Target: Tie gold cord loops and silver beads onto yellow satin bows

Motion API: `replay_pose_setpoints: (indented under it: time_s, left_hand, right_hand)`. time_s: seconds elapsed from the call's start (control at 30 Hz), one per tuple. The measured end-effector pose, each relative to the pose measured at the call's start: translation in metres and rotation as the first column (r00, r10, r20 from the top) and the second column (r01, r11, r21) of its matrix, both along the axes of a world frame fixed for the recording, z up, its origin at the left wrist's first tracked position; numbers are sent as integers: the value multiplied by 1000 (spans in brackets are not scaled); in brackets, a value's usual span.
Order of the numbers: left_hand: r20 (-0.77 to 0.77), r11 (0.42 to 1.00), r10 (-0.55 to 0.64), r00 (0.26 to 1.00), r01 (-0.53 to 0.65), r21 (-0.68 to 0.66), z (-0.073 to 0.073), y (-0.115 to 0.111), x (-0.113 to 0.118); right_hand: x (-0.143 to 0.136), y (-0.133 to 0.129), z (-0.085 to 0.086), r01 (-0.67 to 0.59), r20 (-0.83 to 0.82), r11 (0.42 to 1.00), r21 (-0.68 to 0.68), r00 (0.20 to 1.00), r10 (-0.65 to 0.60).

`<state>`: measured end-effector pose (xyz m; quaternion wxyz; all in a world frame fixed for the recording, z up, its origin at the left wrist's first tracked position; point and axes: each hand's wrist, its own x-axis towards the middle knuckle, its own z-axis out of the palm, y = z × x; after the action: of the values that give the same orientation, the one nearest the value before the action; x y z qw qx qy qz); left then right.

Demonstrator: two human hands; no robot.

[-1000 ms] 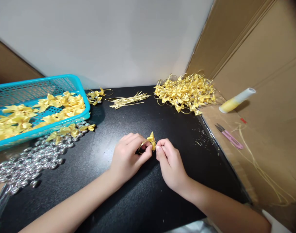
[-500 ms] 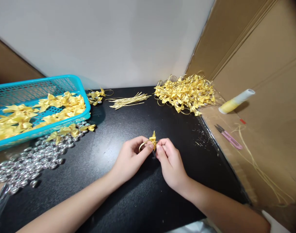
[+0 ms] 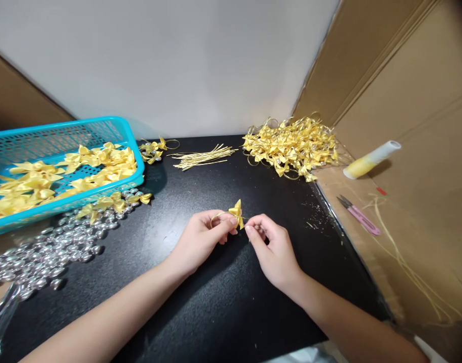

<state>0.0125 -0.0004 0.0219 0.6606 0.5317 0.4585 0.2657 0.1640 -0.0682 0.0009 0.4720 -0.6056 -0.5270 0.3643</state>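
A yellow ribbon flower [image 3: 236, 213] with a thin gold wire loop [image 3: 213, 219] is pinched between the thumb and fingers of my left hand [image 3: 203, 237], above the black table [image 3: 200, 312]. Just right of the flower, my right hand [image 3: 274, 249] pinches the thin end of a gold wire that sticks out from it. The fingertips of the two hands are close but apart. My right hand's curled fingers partly hide the wire's tip.
At left, a blue basket [image 3: 138, 176] holds yellow ribbon flowers, with silver beads [image 3: 45, 257] in front. Gold wire pieces [image 3: 204, 157] lie at the back, beside a heap of finished-looking flowers [image 3: 287, 143]. Pink snips [image 3: 361, 217] and a tube [image 3: 370, 160] are at right.
The flower has tilted and moved slightly left with my left hand. My right hand has drawn a little away to the right, so the wire between the hands shows more.
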Motion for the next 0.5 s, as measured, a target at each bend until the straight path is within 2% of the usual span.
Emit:
replay_pose_setpoints:
  time_s: [0.2,0.3,0.4,0.5]
  left_hand:
    - [12,998,-41,999,42,-37,0,-1,1]
    - [5,996,-63,998,63,-56,0,-1,2]
    - [-21,1000,-18,1000,18,-21,-1,-1,2]
    - [-89,998,27,996,-23,52,-3,-1,1]
  right_hand:
    - [1,2,-3,2,-5,1000,1,1000,-2]
    - [1,3,-4,8,63,999,45,998,-11]
    - [2,1,-1,102,198,973,207,970,-144]
    - [2,-1,4,153,308,896,417,904,-297]
